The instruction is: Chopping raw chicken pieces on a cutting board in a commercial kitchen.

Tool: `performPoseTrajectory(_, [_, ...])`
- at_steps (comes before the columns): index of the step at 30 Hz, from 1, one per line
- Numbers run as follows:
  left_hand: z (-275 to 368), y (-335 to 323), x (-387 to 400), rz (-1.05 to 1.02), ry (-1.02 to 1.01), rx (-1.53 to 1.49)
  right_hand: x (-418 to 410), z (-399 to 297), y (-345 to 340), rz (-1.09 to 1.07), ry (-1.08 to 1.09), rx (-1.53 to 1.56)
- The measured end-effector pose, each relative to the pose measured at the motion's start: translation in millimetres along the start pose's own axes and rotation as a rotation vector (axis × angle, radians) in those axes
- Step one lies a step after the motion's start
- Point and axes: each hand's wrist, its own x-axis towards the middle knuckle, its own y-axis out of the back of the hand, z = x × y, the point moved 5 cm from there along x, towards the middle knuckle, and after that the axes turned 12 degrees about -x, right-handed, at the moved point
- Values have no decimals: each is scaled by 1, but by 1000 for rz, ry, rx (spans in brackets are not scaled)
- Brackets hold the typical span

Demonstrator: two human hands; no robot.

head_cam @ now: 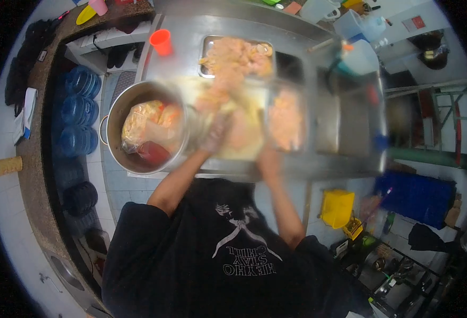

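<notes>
My left hand (pixel 217 133), in what looks like a thin clear glove, rests at the left side of a flat piece of raw meat, likely chicken (pixel 238 129). That piece lies on a pale yellow cutting board (pixel 253 151). My right hand (pixel 269 157) is at the board's right front edge; blur hides its fingers and anything in them. More raw pieces (pixel 211 99) sit behind my left hand, running up to a heaped steel tray (pixel 202 69). To the right of the board, another steel tray (pixel 303 145) holds pale raw meat (pixel 285 117).
At left stands a large metal pot (pixel 116 157) containing a filled plastic bag (pixel 138 123) and a red object (pixel 154 154). An orange cup (pixel 161 43) is behind it. A steel sink basin (pixel 348 127) lies right, with a teal-and-clear container (pixel 356 59) at its back.
</notes>
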Motion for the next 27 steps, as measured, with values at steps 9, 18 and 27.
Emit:
performPoseTrajectory(9, [7,-20,-6,-240,-92,190,11,-34,5,95,93,56])
performPoseTrajectory(18, [-25,-17,-10,-24,-142,207,-110,-7,27,-162,15,11])
performPoseTrajectory(27, [-1,13,-10,-23,35,120,4,-48,44,-38,139,22])
